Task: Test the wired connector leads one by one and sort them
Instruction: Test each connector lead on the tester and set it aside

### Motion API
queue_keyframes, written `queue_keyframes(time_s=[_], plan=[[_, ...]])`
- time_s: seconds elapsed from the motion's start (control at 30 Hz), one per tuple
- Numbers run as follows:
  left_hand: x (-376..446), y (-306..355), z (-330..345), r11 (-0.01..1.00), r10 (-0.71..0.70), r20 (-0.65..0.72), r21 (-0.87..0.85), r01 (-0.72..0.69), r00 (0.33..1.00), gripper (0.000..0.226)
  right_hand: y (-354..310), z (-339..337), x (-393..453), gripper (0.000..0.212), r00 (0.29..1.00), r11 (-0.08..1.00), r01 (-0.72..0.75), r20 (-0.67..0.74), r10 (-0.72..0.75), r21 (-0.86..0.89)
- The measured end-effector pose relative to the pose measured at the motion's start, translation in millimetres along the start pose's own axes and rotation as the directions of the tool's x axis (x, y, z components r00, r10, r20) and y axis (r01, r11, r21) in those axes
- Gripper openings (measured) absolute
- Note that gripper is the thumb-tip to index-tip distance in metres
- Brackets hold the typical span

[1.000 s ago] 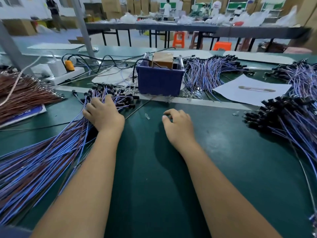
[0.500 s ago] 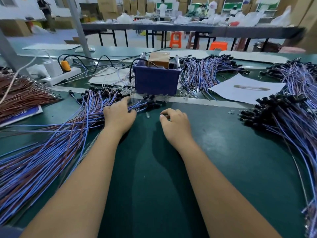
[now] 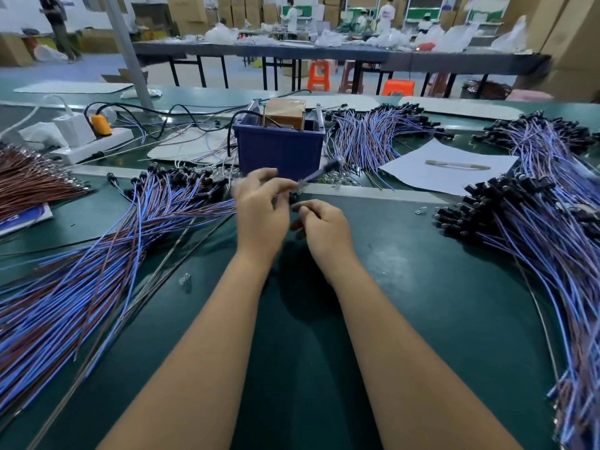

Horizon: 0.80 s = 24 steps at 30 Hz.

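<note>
My left hand (image 3: pixel 261 209) is raised just in front of the blue bin (image 3: pixel 279 151) and pinches one blurred connector lead (image 3: pixel 319 173), whose black end points up and right. My right hand (image 3: pixel 324 227) sits close beside it on the green mat, fingers curled, thumb and forefinger near each other; whether it holds anything I cannot tell. A big fan of blue and brown leads (image 3: pixel 97 254) with black connectors lies at the left. Another big heap of leads (image 3: pixel 545 228) lies at the right.
The bin carries a brown box-shaped tester (image 3: pixel 285 112). Behind it lie a third bundle of leads (image 3: pixel 373 138), a white sheet with a pen (image 3: pixel 451 167), a power strip (image 3: pixel 91 144) and brown wires (image 3: pixel 32 180). A small clear part (image 3: pixel 185 280) lies on the mat.
My left hand left the left pile, moved right and lifted with one lead pinched in it. My right hand shifted slightly toward it.
</note>
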<state>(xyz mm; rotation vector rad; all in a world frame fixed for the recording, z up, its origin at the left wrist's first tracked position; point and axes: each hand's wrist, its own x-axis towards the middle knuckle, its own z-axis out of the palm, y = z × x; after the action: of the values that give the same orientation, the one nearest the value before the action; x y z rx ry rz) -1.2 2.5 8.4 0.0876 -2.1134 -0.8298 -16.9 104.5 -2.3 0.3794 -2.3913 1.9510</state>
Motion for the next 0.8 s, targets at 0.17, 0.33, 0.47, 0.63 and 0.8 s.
queue_keyframes(time_s=[0.17,0.33,0.47,0.63,0.8], plan=[[-9.9,22.7,8.6,0.946,0.316,0.078,-0.098,-0.308,0.945,0.029,-3.3,-7.1,-0.8,0.03,0.994,0.896,-0.079,0.101,0.038,0.438],[-21.4,49.6,8.2,0.895,0.303,0.091,-0.368,-0.251,0.949,0.038,-6.0,-21.6,-10.3,0.029,0.979,0.846,-0.195,0.152,0.136,0.497],[-28.5,68.6,1.6,0.751,0.063,0.403,-0.622,0.223,0.913,0.034,3.5,-30.8,-4.5,0.034,0.96,0.672,-0.276,0.161,0.23,0.687],[-13.2,48.3,-15.3,0.486,0.164,0.737,-0.639,0.597,0.655,0.05,-7.4,-33.2,-0.6,0.032,0.948,0.552,-0.313,0.287,0.136,0.773],[-2.8,11.6,-28.5,0.539,-0.072,0.75,-0.525,0.659,0.657,0.057,-2.1,-23.5,7.5,0.02,0.973,0.761,-0.218,0.196,0.122,0.611]])
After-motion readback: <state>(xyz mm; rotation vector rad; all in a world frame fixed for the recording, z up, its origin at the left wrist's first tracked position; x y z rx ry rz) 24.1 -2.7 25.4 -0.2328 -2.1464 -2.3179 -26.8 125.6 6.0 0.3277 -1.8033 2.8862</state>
